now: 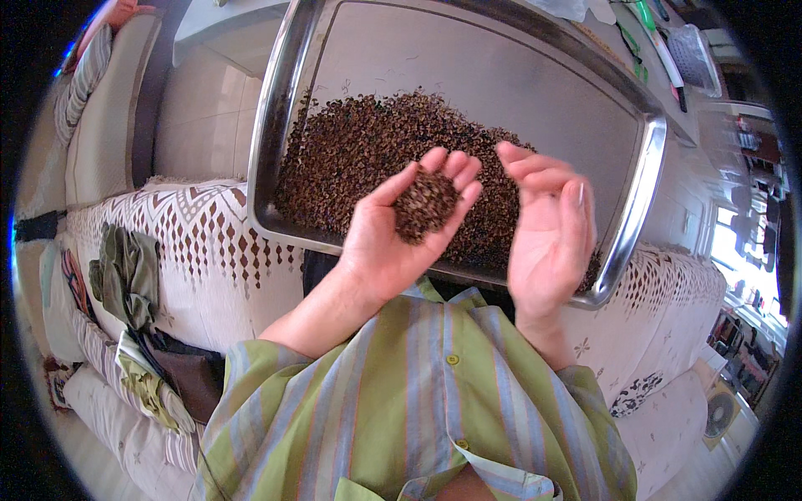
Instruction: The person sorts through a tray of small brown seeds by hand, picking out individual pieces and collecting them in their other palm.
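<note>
My left hand [391, 232] is cupped palm up, with a heap of small brown dried plant pieces [426, 205] in it. To its right, apart from it, my right hand [548, 232] is raised with its palm turned inward and its fingers loosely bent; nothing shows in it. Both hands are above the near part of a large rectangular metal tray [639, 206]. A wide pile of the same brown pieces [357, 144] covers the tray's left and middle near area. Fine thin bits lie scattered along the pile's far edge.
A sofa under a white patterned cover [269, 319] extends on both sides of me. Dark green cloth [128, 269] and a brown bag-like item [188, 379] lie on the left. Beyond the tray, a white table [219, 25] holds a green-handled tool [645, 15] and a plastic basket [692, 59].
</note>
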